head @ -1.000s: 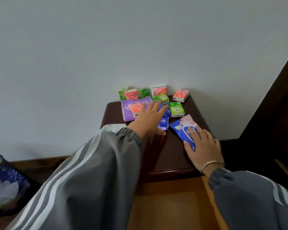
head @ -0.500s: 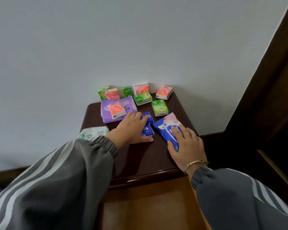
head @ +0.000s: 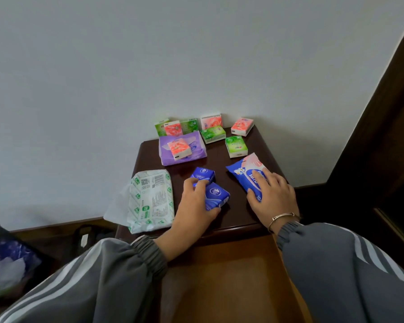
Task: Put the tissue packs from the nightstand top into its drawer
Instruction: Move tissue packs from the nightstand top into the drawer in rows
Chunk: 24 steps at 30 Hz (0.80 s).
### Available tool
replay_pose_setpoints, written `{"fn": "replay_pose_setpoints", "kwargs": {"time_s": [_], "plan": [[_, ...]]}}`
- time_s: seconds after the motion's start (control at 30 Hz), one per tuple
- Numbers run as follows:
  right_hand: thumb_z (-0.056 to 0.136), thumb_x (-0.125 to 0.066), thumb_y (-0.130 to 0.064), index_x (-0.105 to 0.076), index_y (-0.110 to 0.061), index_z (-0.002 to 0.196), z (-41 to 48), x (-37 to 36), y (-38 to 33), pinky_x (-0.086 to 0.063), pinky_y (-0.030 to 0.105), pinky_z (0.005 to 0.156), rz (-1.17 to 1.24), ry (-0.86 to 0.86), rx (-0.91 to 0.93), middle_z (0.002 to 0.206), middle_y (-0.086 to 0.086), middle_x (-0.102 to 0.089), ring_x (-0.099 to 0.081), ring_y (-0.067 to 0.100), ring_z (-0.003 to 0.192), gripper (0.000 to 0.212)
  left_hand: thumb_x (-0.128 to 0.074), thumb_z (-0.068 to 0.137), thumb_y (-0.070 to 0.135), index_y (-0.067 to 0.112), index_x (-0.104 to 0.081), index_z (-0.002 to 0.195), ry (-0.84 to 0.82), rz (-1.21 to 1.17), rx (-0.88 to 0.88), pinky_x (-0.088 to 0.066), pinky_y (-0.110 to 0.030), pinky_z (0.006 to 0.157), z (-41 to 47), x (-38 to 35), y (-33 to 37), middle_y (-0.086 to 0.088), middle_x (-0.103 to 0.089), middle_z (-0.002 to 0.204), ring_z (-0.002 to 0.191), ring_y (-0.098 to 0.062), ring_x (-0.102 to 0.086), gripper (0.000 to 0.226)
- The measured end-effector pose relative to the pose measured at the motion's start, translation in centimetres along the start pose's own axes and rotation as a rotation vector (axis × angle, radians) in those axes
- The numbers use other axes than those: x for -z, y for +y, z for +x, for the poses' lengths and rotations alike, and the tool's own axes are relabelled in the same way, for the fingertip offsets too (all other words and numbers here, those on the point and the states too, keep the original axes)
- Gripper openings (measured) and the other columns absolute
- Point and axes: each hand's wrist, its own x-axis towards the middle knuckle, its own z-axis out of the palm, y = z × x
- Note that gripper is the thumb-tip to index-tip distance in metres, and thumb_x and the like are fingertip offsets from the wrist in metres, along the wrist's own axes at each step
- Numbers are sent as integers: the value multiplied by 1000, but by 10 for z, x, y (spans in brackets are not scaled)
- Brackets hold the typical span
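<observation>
The left hand (head: 196, 206) grips a small blue pack (head: 216, 197) near the front of the nightstand (head: 243, 220), its fingers curled over the far edge and its thumb tucked under the near edge. A second blue pack (head: 203, 174) lies just behind it, close to the fingertips; whether they touch it is unclear. The right hand (head: 271, 197) rests on a blue and pink pack (head: 243, 173) at the right side of the top, with fingers spread flat across the wrapper and the thumb beside its near end; a bracelet (head: 282, 217) circles that wrist. A white and green pack (head: 152, 201) overhangs the left edge. Further back lies a purple pack (head: 184, 155) with a red pack (head: 179, 148) on top, and small green and red packs (head: 212, 134) sit near the wall (head: 196, 54). The drawer (head: 231, 276) stands open below the front edge, between the grey striped sleeves (head: 103, 276).
</observation>
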Motion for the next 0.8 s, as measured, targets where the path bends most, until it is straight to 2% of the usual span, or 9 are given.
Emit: {"fn": "replay_pose_setpoints", "kwargs": {"time_s": [0.1, 0.2, 0.3, 0.37, 0.43, 0.5, 0.63, 0.73, 0.8], "plan": [[87, -49, -47, -42, -24, 138, -1, -1, 0, -42, 42, 97, 7, 10, 7, 144, 3, -44, -41, 25, 129, 56, -73, 81, 25, 11, -44, 135, 131, -49, 7, -29, -10, 89, 11, 16, 6, -8, -44, 135, 123, -19, -46, 63], [87, -50, -47, -43, -24, 137, 0, -2, 0, -43, 42, 96, 13, 16, 7, 143, 3, -46, -42, 25, 128, 55, -71, 82, 26, 10, -45, 133, 245, -116, 63, -42, -27, 91, 35, 29, 8, -10, -55, 126, 115, -25, -53, 59], [87, -50, -47, -43, -24, 137, 0, -2, 0, -44, 41, 96, 14, 9, 6, 142, 3, -46, -43, 25, 128, 56, -63, 87, 28, 5, -37, 137, 143, 29, 184, -40, -40, 93, 51, 13, 8, -19, -53, 125, 115, -36, -50, 60], [86, -51, -47, -43, -24, 136, -1, -2, 0, -44, 41, 95, 12, 15, 8, 142, 2, -47, -43, 24, 128, 56, -55, 91, 41, 8, -23, 147, 66, 255, 265, -38, -42, 96, 56, -6, 7, -19, -46, 131, 120, -36, -45, 72], [86, -51, -47, -45, -24, 136, 0, -2, 0, -43, 42, 95, 9, 25, 9, 141, 2, -47, -44, 25, 127, 55, -50, 91, 54, 12, -15, 151, 61, 361, 295, -41, -42, 94, 60, -20, 6, -18, -44, 131, 118, -35, -45, 81], [86, -50, -46, -45, -24, 136, 1, -2, 0, -43, 42, 96, -2, 24, 8, 141, 2, -47, -43, 25, 127, 55, -53, 89, 57, 16, -12, 151, 68, 376, 286, -44, -40, 88, 64, -27, 4, -18, -44, 126, 114, -34, -46, 85], [86, -50, -46, -45, -24, 136, -1, 0, 0, -41, 43, 97, 0, 12, 9, 142, 2, -47, -43, 25, 127, 55, -55, 92, 46, 19, -10, 152, 41, 405, 239, -45, -36, 86, 66, -26, -2, -18, -45, 125, 114, -32, -47, 81], [86, -49, -49, -45, -26, 136, -2, 3, -1, -34, 45, 103, -22, 0, 2, 142, 1, -46, -41, 24, 131, 55, -56, 91, 44, 21, -11, 152, 12, 315, 181, -45, -37, 86, 59, -18, -3, -17, -45, 127, 116, -32, -46, 79], [86, -49, -51, -44, -27, 137, -3, 6, -1, -29, 46, 107, -33, -15, 3, 144, 1, -45, -36, 24, 135, 56, -58, 90, 43, 23, -13, 152, 52, 230, 133, -45, -37, 85, 48, -9, -3, -14, -45, 126, 115, -31, -46, 79]]}}
